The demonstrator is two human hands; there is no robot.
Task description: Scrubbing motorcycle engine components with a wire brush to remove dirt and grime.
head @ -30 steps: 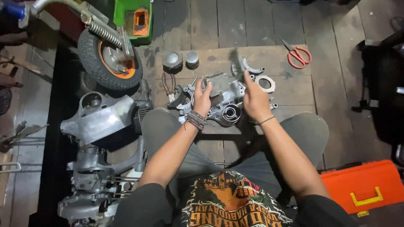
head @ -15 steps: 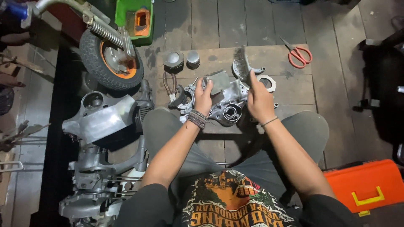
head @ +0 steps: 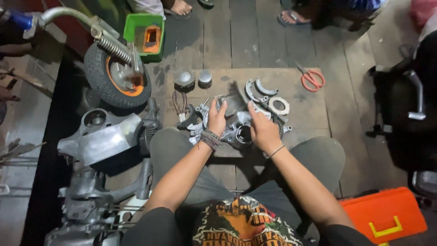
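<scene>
I sit on a wooden floor with a grey metal engine casing on a cardboard sheet in front of my knees. My left hand grips the casing's upper left part, fingers curled over a flat metal piece. My right hand rests on the casing's right side, fingers pressing down on it. Curved metal shoes and a pale ring gasket lie just beyond the casing. Two metal cylinders stand at the sheet's far left.
Red-handled scissors lie at the far right of the sheet. A small wheel with an orange hub and a scooter frame lie to my left. A green box sits beyond, an orange case at my right. Other people's feet show at the top.
My right hand has come down from the raised curved piece onto the casing's right side. My left hand has stayed gripping the casing's upper left.
</scene>
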